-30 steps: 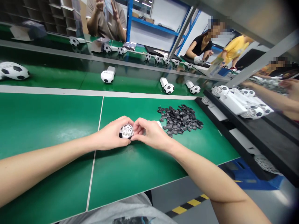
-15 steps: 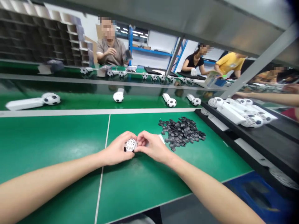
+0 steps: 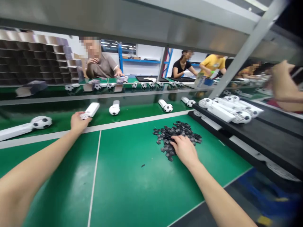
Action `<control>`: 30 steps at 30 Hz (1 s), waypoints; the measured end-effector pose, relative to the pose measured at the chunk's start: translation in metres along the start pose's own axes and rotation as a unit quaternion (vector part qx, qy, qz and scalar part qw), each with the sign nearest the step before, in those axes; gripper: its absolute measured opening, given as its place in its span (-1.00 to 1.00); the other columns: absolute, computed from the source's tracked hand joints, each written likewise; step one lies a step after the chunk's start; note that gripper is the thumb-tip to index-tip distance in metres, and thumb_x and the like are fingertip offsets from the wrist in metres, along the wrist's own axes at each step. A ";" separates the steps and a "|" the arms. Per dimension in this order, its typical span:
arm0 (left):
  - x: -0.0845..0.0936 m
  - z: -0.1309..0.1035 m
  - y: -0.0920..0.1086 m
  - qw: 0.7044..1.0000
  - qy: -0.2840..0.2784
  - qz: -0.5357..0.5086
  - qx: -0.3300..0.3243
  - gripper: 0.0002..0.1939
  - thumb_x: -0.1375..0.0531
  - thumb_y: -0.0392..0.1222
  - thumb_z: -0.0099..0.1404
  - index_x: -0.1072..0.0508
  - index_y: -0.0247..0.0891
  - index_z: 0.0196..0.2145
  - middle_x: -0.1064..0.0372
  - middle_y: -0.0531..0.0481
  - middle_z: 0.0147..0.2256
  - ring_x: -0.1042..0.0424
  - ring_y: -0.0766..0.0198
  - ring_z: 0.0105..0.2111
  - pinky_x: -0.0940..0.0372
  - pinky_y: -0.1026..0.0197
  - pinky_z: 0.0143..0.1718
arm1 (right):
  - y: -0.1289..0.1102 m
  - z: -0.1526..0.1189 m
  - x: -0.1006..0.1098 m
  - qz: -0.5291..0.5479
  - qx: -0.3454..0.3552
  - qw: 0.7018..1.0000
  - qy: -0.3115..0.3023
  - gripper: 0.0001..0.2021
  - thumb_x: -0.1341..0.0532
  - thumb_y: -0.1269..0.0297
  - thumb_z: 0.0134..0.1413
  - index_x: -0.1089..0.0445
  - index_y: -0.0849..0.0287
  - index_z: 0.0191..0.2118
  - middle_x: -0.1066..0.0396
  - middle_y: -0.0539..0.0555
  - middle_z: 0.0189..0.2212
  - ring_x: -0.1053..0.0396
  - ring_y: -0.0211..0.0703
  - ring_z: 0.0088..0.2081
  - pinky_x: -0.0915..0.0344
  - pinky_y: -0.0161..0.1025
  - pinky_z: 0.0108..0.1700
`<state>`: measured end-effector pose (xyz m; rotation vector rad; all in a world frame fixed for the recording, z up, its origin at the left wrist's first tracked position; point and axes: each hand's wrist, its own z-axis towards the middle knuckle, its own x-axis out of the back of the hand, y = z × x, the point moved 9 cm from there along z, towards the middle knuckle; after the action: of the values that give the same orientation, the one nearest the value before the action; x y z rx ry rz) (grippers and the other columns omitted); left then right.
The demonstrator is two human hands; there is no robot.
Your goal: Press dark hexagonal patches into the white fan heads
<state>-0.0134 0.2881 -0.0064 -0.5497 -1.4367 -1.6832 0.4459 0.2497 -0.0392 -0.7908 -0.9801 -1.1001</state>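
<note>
My left hand (image 3: 80, 122) is at the far edge strip of the bench, closed around the ball end of a white soccer-ball piece with a block handle (image 3: 92, 109). The handle points away to the upper right, and my fingers cover much of the ball end. On the right, my right hand (image 3: 186, 149) reaches over a pile of small black plastic pieces (image 3: 182, 128). Its fingertips touch the pile's near side, thumb and fingers a little apart. A single black piece (image 3: 143, 165) lies on the green bench (image 3: 127, 189), left of that hand.
Several more soccer-ball pieces (image 3: 114, 109) lie along the green strip (image 3: 139, 108) beyond the bench. Black trays (image 3: 267, 132) loaded with white pieces are stacked on the right. A slanted metal post (image 3: 246, 47) rises there. Co-workers (image 3: 101, 63) sit across; another person's arm (image 3: 287, 85) shows at right.
My hands were together over the ball end at mid-bench. The left has carried the white piece left and away to the strip; the right has moved right to the black pile.
</note>
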 end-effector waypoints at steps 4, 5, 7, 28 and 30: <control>0.000 0.028 -0.002 0.995 0.058 0.075 0.039 -0.27 -0.18 0.17 -0.08 -0.14 -0.33 -0.04 0.02 0.02 0.12 0.26 -0.46 0.12 0.27 -0.30 0.06 | -0.001 0.004 0.001 0.065 -0.007 0.998 -0.026 -0.80 -0.09 0.37 0.15 -0.43 0.23 -0.20 -0.41 0.16 -0.24 -0.30 -0.04 -0.17 -0.25 -0.16 -0.09; -0.006 0.038 0.011 0.993 0.054 0.108 0.008 -0.23 -0.20 0.15 -0.09 -0.12 -0.30 0.01 0.17 0.03 0.19 0.34 -0.46 0.14 0.36 -0.29 0.10 | 0.000 0.005 0.000 0.081 -0.010 0.996 -0.030 -0.81 -0.09 0.38 0.14 -0.44 0.22 -0.22 -0.42 0.15 -0.25 -0.30 -0.05 -0.16 -0.25 -0.17 -0.09; -0.030 0.055 0.048 0.981 0.017 0.175 -0.080 -0.22 -0.17 0.11 0.02 -0.04 -0.27 0.13 0.41 0.01 0.26 0.39 -0.35 0.18 0.42 -0.21 0.16 | 0.005 0.007 -0.002 0.108 -0.015 0.994 -0.030 -0.83 -0.10 0.39 0.14 -0.44 0.20 -0.24 -0.42 0.13 -0.26 -0.31 -0.08 -0.16 -0.25 -0.19 -0.08; -0.084 -0.140 0.172 0.877 -0.230 0.366 -0.210 -0.44 0.18 0.10 0.29 -0.19 -0.33 0.06 -0.13 -0.29 0.05 -0.43 0.02 -0.43 -0.33 -0.02 -0.42 | 0.007 -0.002 0.036 0.275 0.043 0.943 0.184 -0.86 -0.17 0.31 0.10 -0.49 0.12 -0.29 -0.35 0.10 -0.38 -0.30 -0.14 -0.27 -0.30 -0.16 -0.19; -0.092 -0.164 0.167 0.877 -0.299 0.299 -0.227 -0.48 0.10 -0.06 0.26 -0.10 -0.17 0.16 -0.04 -0.17 0.16 -0.45 0.03 -0.28 -0.35 0.02 -0.31 | 0.007 -0.001 0.032 0.310 0.030 0.936 0.163 -0.87 -0.18 0.32 0.09 -0.48 0.11 -0.28 -0.38 0.08 -0.37 -0.32 -0.15 -0.27 -0.30 -0.17 -0.18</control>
<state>0.2030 0.1613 -0.0203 -1.7099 -1.0622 -1.3720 0.4576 0.2397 -0.0104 -0.7631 -0.4279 -0.6160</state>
